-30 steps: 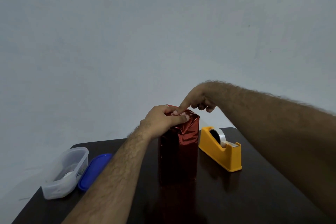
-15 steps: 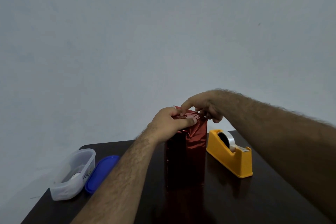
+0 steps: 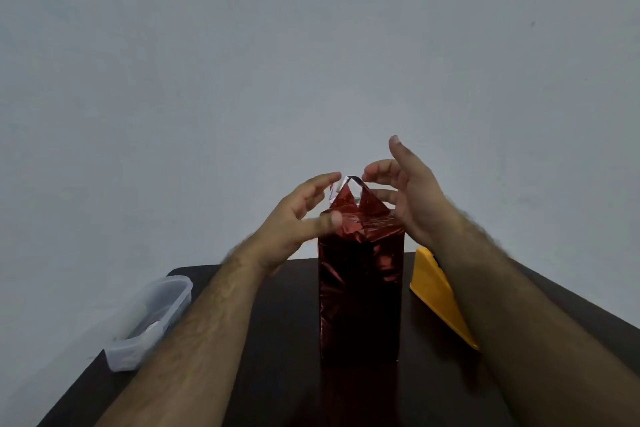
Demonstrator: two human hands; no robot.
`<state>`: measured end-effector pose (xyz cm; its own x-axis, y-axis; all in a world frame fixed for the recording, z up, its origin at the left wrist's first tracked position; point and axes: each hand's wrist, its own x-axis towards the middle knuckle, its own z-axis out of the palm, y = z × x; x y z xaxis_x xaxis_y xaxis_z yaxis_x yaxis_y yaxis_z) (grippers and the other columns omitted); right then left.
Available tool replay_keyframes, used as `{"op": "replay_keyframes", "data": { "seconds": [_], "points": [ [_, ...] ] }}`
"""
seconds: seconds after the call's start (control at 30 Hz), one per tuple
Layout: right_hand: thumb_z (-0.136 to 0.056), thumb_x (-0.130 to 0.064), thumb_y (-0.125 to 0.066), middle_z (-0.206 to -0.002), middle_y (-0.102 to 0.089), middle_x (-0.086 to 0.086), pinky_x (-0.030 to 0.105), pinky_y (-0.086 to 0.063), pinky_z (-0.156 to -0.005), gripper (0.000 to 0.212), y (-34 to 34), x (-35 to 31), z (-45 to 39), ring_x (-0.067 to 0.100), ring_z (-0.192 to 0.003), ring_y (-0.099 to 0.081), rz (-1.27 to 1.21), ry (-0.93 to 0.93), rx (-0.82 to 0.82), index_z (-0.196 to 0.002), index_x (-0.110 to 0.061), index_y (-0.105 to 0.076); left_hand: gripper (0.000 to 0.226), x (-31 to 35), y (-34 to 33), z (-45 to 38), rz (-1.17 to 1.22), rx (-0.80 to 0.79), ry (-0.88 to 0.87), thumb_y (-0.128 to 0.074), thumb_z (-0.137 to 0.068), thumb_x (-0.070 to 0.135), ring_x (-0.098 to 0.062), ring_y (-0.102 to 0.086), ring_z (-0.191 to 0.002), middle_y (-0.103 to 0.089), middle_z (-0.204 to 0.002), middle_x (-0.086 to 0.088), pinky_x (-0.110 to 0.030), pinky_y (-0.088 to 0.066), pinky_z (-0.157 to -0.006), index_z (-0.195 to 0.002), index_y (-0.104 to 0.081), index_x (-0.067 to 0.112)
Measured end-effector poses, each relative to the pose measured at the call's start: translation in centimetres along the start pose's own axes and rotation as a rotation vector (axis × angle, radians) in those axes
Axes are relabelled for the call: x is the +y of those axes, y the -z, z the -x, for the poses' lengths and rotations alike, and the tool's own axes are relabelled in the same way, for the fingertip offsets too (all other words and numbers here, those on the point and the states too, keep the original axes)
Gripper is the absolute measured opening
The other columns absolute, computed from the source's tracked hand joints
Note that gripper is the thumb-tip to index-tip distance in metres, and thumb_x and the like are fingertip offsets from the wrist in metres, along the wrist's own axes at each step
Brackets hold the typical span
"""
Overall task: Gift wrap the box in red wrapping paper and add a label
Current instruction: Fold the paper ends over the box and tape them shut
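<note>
I hold my left hand (image 3: 294,218) and right hand (image 3: 412,198) with fingers spread wide beside the red wrapped box (image 3: 360,288), upright mid-counter (image 3: 277,305); the thumb perhaps touches its pointed flap (image 3: 349,194).

A dark brown table (image 3: 270,340) with a glossy top stands against a pale wall. A tall box wrapped in shiny red paper (image 3: 360,295) stands upright near the middle of the table, toward its far edge. A clear plastic container (image 3: 152,321), open at the top, sits at the left edge. A yellow tape dispenser (image 3: 436,295) rests just right of the box, partly hidden by a forearm.
</note>
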<state>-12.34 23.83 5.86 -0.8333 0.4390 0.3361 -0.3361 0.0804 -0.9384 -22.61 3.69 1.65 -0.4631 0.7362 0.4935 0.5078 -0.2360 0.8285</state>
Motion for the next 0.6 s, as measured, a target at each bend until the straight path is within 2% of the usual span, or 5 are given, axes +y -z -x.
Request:
{"op": "replay_keyframes", "data": {
  "seconds": [0.13,0.27,0.33,0.43,0.6],
  "points": [
    [-0.083,-0.085,-0.048,-0.111,-0.075,-0.001,0.049,-0.053,-0.087,0.072,-0.3,1.2,0.2,0.027,-0.112,-0.068,0.008,0.123,-0.009,-0.092,-0.018,-0.075,0.081,-0.3,0.6,0.0,-0.245,-0.018,-0.134,-0.103,-0.057,0.032,-0.002,-0.032,-0.156,-0.041,-0.165,0.026,-0.053,-0.020,-0.130,-0.131,-0.071,0.034],
    [-0.084,-0.089,-0.041,-0.107,-0.077,-0.006,0.057,-0.050,-0.101,0.080,0.1,1.2,-0.2,0.028,-0.118,-0.065,0.110,0.190,-0.127,-0.096,-0.017,-0.074,0.025,0.0,0.0,-0.6,-0.308,0.105,-0.222,-0.097,-0.074,0.016,0.000,-0.034,-0.155,-0.055,-0.155,0.022,-0.045,-0.019,-0.129,-0.094,-0.084,0.024],
    [-0.078,-0.091,-0.054,-0.119,-0.076,0.005,0.057,-0.052,-0.102,0.086,0.9,1.4,-0.2,0.031,-0.123,-0.065,0.124,0.255,-0.277,-0.106,-0.011,-0.073,0.009,0.3,-0.3,-0.8,-0.284,0.140,-0.222,-0.090,-0.084,0.012,0.002,-0.037,-0.152,-0.062,-0.149,0.020,-0.037,-0.023,-0.126,-0.087,-0.083,0.018],
    [-0.078,-0.052,-0.084,-0.130,-0.070,0.018,0.050,-0.052,-0.108,0.068,1.6,1.6,0.2,0.034,-0.129,-0.063,0.130,0.390,-0.474,-0.113,0.004,-0.071,0.006,0.9,-0.8,-0.9,-0.201,0.141,-0.176,-0.083,-0.091,0.009,0.001,-0.052,-0.142,-0.066,-0.144,0.017,-0.036,-0.038,-0.121,-0.085,-0.084,0.009],
    [-0.078,-0.016,-0.090,-0.129,-0.070,0.007,0.040,-0.058,-0.097,0.017,1.2,1.8,0.1,0.021,-0.118,-0.070,0.133,0.360,-0.320,-0.089,-0.006,-0.081,0.012,1.5,-2.1,-1.1,-0.059,0.223,-0.094,-0.075,-0.095,0.004,-0.004,-0.064,-0.130,-0.069,-0.139,0.014,-0.032,-0.051,-0.107,-0.088,-0.085,0.008]
  ]
}}
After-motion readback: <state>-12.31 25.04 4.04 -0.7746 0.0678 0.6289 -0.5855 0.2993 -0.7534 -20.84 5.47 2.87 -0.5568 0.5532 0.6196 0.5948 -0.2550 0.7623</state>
